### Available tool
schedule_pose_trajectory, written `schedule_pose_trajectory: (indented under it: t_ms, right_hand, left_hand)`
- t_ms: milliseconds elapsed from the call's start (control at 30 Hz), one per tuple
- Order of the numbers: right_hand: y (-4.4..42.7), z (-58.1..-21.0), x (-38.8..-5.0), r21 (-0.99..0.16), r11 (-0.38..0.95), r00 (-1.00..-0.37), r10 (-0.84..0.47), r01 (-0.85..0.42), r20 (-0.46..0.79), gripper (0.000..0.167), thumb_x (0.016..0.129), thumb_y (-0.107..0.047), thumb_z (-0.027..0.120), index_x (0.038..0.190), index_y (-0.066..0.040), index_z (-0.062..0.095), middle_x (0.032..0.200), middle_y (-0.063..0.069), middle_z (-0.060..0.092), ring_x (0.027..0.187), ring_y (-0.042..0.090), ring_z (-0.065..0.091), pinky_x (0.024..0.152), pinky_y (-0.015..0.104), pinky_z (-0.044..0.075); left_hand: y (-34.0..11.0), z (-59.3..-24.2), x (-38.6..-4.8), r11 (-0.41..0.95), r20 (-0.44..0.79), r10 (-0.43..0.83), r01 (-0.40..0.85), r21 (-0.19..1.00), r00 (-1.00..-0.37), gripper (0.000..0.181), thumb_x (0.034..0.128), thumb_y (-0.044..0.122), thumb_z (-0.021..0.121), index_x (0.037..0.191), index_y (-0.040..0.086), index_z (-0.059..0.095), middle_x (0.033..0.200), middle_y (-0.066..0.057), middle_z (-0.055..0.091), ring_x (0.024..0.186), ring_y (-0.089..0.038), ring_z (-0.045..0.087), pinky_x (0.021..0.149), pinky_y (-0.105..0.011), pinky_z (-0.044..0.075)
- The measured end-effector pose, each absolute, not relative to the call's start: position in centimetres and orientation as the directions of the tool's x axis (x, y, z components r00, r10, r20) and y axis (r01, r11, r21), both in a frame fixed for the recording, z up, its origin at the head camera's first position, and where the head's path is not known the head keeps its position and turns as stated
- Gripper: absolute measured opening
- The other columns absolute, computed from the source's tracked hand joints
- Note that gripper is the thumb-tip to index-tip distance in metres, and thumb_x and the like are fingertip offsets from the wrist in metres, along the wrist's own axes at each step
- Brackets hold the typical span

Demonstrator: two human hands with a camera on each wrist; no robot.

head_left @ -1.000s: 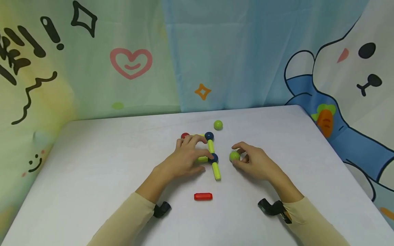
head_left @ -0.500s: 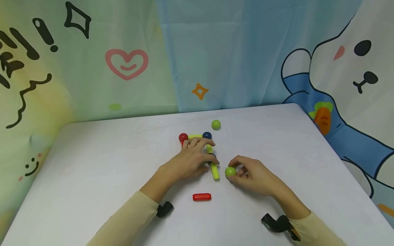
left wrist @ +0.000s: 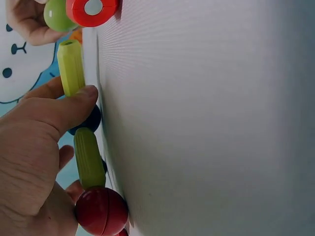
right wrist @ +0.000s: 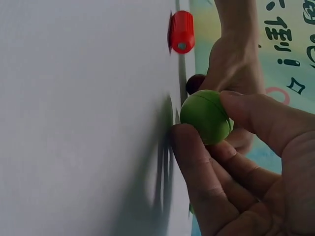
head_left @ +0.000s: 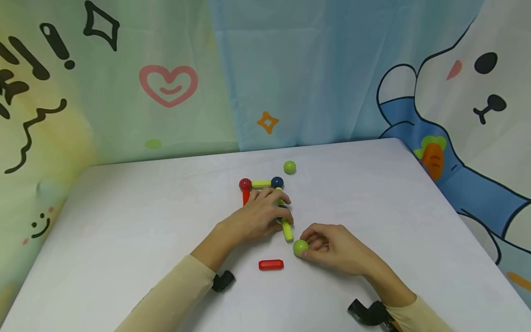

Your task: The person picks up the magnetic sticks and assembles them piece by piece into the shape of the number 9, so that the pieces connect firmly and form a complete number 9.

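Observation:
My right hand pinches a green ball between thumb and fingers, just off the near end of a yellow-green rod. That rod belongs to a frame of rods and balls lying on the table. With thumb and index finger, my left hand grips the frame where the rod meets a dark blue ball. A red ball, a second blue ball and a red rod form its far part. The left hand covers part of the frame in the head view.
A loose red rod lies on the white table nearer me, between the forearms. Beyond the frame sits another green ball. A printed curtain hangs behind the table's far edge.
My right hand has brought the green ball nearer me and leftward, to the rod's near end. My left hand has shifted slightly right along the frame, its fingers closing in on the blue ball.

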State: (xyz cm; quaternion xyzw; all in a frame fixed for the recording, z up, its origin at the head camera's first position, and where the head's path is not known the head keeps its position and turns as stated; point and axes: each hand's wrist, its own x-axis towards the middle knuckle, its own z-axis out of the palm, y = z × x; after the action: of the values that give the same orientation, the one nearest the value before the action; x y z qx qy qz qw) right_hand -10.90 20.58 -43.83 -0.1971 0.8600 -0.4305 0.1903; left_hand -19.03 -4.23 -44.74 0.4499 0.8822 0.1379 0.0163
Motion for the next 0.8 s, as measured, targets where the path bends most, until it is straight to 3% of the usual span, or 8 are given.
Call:
schedule_pose_trajectory:
  t_ms: [200,800]
  right_hand:
    - [19.7,-43.9,-10.7,-0.849,0.516,-0.843,-0.503,-0.117,-0.189,0.032,0.09,-0.03,0.08,0.11,-0.008,0.069,0.097,-0.002,0.075,0.085,0.01,0.073,0.078,0.024,0.057]
    - [18.2,-44.5,-10.4,-0.901,0.433,-0.871,-0.426,0.04,-0.243,0.034,0.09,-0.028,0.08,0.109,-0.003,0.067,0.096,0.004,0.076,0.084,0.017,0.075,0.079,0.025,0.053]
  left_hand:
    - [-4.3,-44.9,-19.1,0.535,0.102,0.809,0.796,0.284,-0.579,0.018,0.093,0.029,0.077,0.11,0.035,0.074,0.131,0.006,0.059,0.127,-0.02,0.046,0.094,-0.041,0.04]
    - [-4.3,-44.8,-19.1,0.53,0.103,0.807,0.79,0.306,-0.582,0.017,0.0923,0.027,0.078,0.108,0.033,0.075,0.129,0.005,0.061,0.129,-0.021,0.046,0.095,-0.042,0.04]
